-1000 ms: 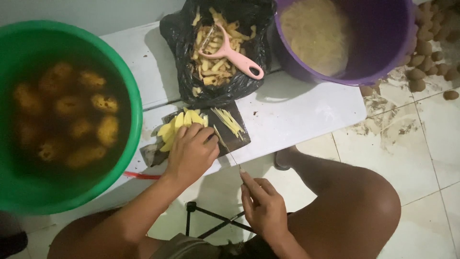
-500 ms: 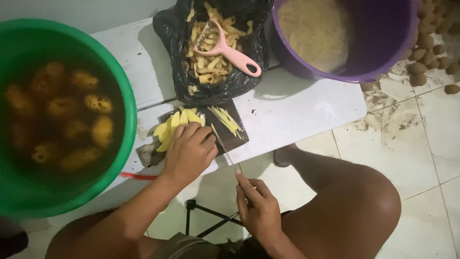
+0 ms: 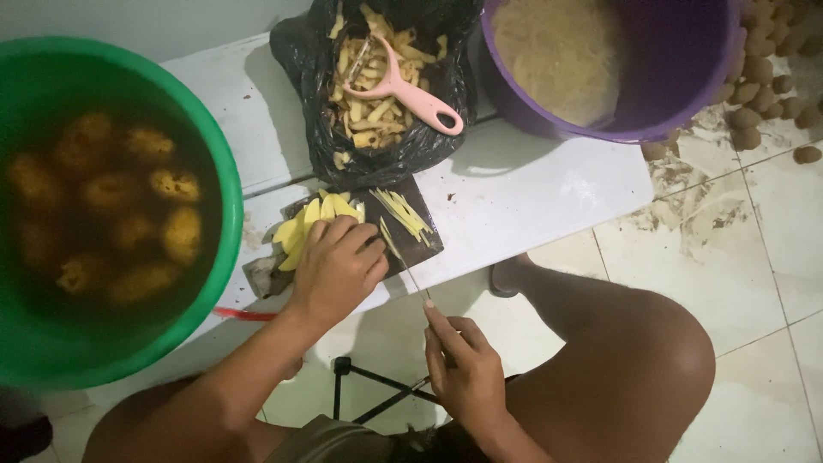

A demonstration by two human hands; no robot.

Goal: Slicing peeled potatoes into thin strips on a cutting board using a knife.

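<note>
Pressing down on potato slices [image 3: 302,227] atop the cutting board [image 3: 420,249], left hand [image 3: 336,270] lay curled; right hand [image 3: 463,369] gripped a knife [image 3: 401,257] closed, blade over the board.

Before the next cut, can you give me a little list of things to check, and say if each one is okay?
1. Left hand presses on the potato slices: ok.
2. Left fingertips clear of the knife blade: not ok, the blade runs right beside them.
3. Right hand has a firm grip on the knife handle: ok.
4. Cutting board lies flat on the white bench: ok, though it sits near the front edge.
5. Cut strips out of the blade's way: ok, they lie on the far side of it.
6. Blade sharpness: cannot tell.
</note>
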